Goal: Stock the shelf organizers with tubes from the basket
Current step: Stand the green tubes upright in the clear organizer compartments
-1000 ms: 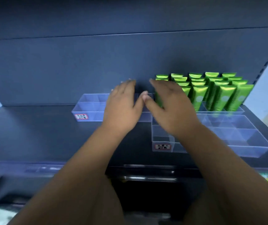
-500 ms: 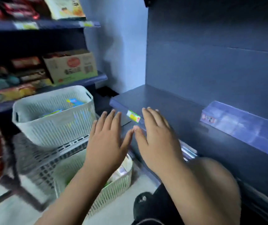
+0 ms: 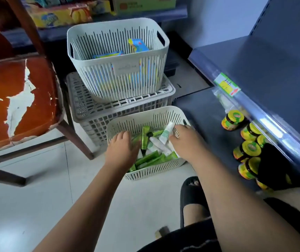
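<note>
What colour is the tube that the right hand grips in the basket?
The tube in the right hand is white with green print; head view.

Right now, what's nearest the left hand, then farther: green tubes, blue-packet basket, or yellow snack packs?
1. Green tubes, right beside the left hand.
2. Blue-packet basket, behind, on the crate.
3. Yellow snack packs, on the far shelf.

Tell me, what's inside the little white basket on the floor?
Inside the basket lie many green tubes and some white tubes, piled. The right hand pinches one white tube; the left hand reaches in. Both hands cover part of the pile, and the bottom is hidden.
</note>
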The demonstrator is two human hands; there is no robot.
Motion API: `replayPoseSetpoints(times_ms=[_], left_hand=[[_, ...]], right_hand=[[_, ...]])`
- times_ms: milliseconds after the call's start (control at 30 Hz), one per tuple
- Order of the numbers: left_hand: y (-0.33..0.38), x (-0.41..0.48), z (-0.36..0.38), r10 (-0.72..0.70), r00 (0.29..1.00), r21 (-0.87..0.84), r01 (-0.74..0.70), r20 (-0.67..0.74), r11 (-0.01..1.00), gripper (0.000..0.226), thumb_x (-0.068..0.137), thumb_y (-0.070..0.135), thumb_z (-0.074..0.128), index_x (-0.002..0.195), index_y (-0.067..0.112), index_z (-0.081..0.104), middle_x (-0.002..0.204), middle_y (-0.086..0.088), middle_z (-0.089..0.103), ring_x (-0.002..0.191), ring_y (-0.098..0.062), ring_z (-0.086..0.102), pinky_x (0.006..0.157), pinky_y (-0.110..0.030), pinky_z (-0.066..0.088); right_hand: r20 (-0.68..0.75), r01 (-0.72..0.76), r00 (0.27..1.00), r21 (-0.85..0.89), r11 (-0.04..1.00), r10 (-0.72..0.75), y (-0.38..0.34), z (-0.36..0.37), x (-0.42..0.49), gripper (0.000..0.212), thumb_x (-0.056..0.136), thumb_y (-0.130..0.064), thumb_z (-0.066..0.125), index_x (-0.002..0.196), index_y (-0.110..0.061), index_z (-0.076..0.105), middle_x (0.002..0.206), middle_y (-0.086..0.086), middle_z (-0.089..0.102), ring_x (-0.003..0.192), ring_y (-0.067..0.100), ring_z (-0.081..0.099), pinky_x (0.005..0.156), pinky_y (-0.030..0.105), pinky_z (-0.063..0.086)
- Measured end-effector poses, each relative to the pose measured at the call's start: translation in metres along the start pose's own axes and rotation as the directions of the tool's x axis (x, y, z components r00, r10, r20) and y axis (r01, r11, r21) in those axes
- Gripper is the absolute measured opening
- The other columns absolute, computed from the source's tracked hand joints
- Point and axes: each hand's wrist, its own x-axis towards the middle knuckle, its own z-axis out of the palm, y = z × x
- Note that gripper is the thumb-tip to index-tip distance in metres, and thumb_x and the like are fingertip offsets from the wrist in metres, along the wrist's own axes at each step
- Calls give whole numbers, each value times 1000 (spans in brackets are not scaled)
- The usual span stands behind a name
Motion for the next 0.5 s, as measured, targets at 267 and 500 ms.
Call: replayPoseSetpoints(times_ms=[267,500], left_hand=[[-20,46,77,-293,923,-47,314,250,948,53,102,45,45,139,7,47,136,-19,55,125,-40,51,101,-44,43],[-29,90,117,-512,788,-182,590,340,787,36,98,30,55,122,2,56,117,-17,65,106,-37,64,82,-36,49]], right_hand=[[283,-120,954,63,991,98,11,83,80,25,99,-37,48,102,-16,63,104,12,66,88,31,62,74,37,50],[461,-410,824,85,908,329,5,157,131,43,97,-25,49,140,-25,51,125,10,61,96,25,61,79,40,54]])
